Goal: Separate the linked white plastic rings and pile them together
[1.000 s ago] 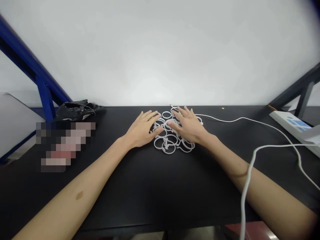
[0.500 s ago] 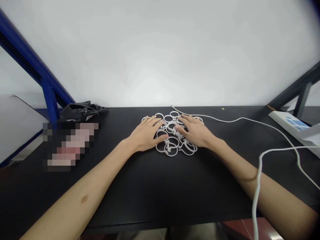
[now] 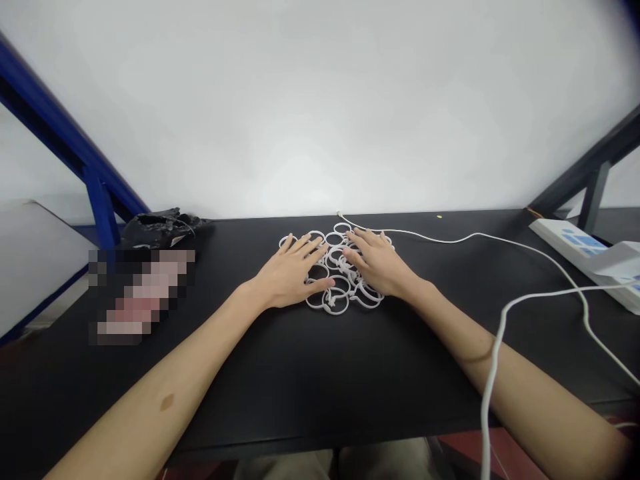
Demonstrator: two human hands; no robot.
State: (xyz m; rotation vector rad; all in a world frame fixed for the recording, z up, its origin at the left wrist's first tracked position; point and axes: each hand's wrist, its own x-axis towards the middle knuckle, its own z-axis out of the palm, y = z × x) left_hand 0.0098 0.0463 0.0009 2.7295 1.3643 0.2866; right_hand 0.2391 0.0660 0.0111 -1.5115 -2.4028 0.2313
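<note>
Across a matte black tabletop, a person's two bare hands lie palm down on a flat cluster of interlinked white plastic rings, which sits centrally toward the table's far edge. The left hand covers the cluster's left side, and the right hand covers its right side, the two thumbs pointing toward each other. Both grips are wide – fingers spread, nothing pinched or closed in either hand.

A thin white cable runs from just behind the rings along the far edge, curving right and then toward the near side of the table. Further right, a long white power strip rests at an angle, and a thicker white cable hangs across the right forearm. To the left, a crumpled black bag lies at the far edge, with a pixelated, unreadable object just nearer. Blue metal framing rises at far left, against a plain white wall.
</note>
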